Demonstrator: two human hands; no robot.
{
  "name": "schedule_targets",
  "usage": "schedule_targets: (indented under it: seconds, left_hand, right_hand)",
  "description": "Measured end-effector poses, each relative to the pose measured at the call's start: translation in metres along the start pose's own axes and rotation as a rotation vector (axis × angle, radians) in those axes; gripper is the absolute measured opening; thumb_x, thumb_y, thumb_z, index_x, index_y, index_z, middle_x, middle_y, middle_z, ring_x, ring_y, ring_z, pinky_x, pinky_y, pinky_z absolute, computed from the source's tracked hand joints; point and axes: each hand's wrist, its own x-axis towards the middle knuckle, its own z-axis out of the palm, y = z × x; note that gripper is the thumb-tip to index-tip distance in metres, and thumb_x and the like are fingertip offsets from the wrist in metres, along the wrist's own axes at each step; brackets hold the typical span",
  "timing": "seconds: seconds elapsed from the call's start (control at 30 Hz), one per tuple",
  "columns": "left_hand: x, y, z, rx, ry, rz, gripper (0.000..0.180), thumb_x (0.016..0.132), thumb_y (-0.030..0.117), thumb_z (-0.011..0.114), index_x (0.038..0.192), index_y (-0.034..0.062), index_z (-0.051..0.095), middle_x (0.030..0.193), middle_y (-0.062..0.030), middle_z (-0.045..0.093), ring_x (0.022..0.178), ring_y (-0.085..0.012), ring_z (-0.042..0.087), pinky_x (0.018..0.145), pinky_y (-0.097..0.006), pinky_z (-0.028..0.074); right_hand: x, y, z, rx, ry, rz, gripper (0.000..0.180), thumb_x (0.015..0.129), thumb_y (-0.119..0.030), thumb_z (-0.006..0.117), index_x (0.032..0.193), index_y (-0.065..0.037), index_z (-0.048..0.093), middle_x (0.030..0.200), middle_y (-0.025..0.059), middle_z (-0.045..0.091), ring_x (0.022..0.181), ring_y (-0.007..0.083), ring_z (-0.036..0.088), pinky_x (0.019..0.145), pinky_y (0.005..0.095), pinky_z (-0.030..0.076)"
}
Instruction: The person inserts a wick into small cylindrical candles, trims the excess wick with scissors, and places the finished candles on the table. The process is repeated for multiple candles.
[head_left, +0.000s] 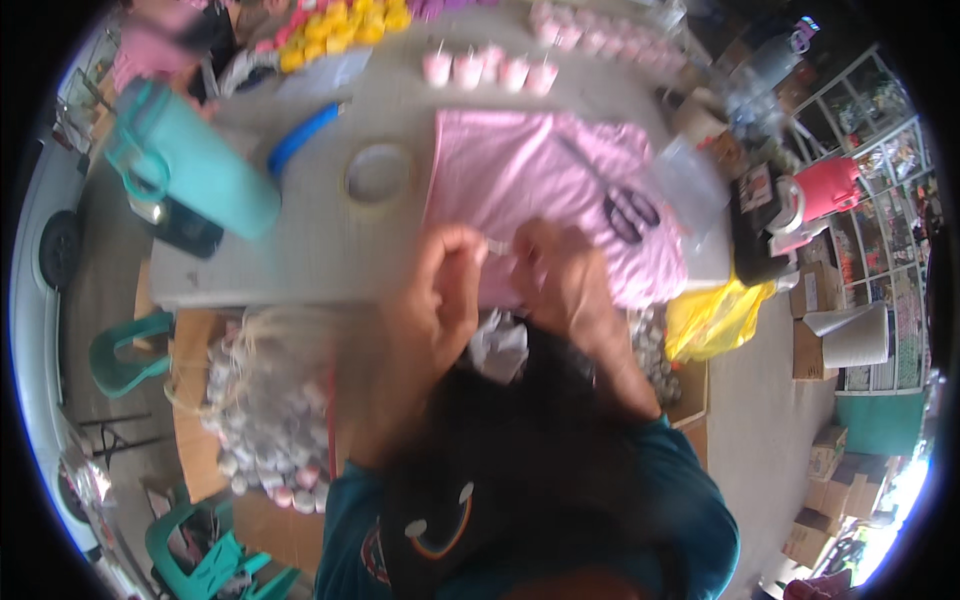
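Note:
My left hand (445,290) and my right hand (560,280) are raised close together over the near edge of a grey table (300,240). Between their fingertips they pinch a small thin whitish piece (497,245); the picture is too blurred to tell what it is. Under and behind the hands a pink cloth (530,170) lies spread on the table, with dark-handled scissors (625,210) on it. A roll of tape (378,175) lies left of the cloth.
A teal bottle (195,160) and a blue marker (300,135) lie at the table's left. Pink candles (490,68) and yellow ones (345,25) stand at the far side. A bag of small cups (265,400) sits below left, a yellow bag (715,315) right.

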Motion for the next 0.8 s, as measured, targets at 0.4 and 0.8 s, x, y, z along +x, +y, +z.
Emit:
schedule_targets:
  seconds: [0.4, 0.8]
  left_hand:
    - [0.005, -0.005, 0.006, -0.544, -0.008, -0.160, 0.006, 0.090, 0.006, 0.062, 0.092, -0.0001, 0.061, 0.077, -0.0024, 0.061, 0.068, -0.0074, 0.055, 0.063, -0.022, 0.045]
    - [0.000, -0.014, 0.006, -0.002, 0.067, 0.215, 0.005, 0.084, 0.001, 0.063, 0.088, 0.0018, 0.060, 0.079, -0.0073, 0.062, 0.071, -0.0222, 0.061, 0.084, -0.037, 0.047]
  right_hand:
    - [0.008, -0.019, 0.005, 1.466, 0.074, 0.324, 0.010, 0.088, -0.002, 0.063, 0.099, -0.001, 0.061, 0.092, 0.0064, 0.065, 0.083, 0.0123, 0.061, 0.078, 0.0263, 0.050]
    - [0.008, -0.015, -0.007, 0.343, 0.069, 0.044, 0.015, 0.078, 0.010, 0.053, 0.085, -0.003, 0.055, 0.082, 0.0020, 0.059, 0.073, 0.0112, 0.057, 0.067, 0.0239, 0.045]
